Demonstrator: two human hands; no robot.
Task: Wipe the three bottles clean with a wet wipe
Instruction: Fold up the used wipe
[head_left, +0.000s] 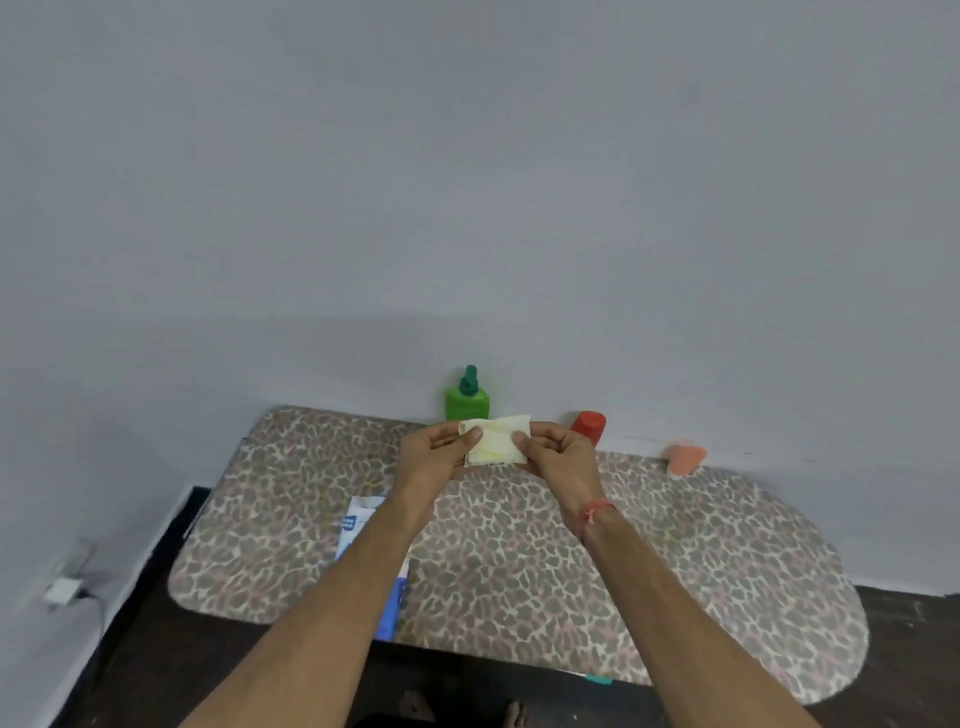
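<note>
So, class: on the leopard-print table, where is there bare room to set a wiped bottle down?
Free: the wide right half of the table, in front of the orange bottle, and the far left corner beside the green bottle. Crowded: the back edge with the red bottle, and the wipes packet under the left forearm.

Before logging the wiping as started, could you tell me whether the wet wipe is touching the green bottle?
Cannot tell: in the head view the wet wipe overlaps the green bottle, but depth is unclear.
</note>
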